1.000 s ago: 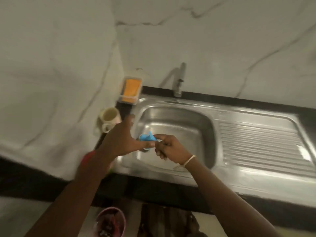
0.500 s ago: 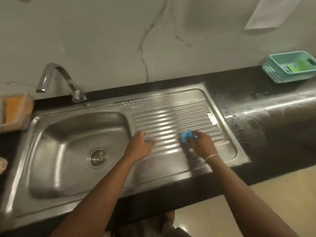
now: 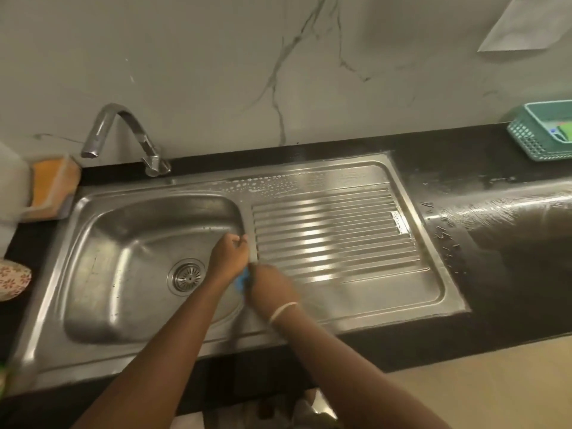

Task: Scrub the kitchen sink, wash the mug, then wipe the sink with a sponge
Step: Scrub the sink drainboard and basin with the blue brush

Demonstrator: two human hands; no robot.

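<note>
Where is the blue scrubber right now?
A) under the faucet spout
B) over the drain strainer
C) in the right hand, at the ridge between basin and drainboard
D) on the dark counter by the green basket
C: the blue scrubber shows at the fingers of the right hand, on the ridge where the basin meets the drainboard, beside the left hand.

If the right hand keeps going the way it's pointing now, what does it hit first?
The right hand, gripping the blue scrubber, points up-left at the left hand on the basin's edge; that likely comes first, though motion blur leaves the gap unclear.

no readable text, label, brand or number anywhere in view
</note>
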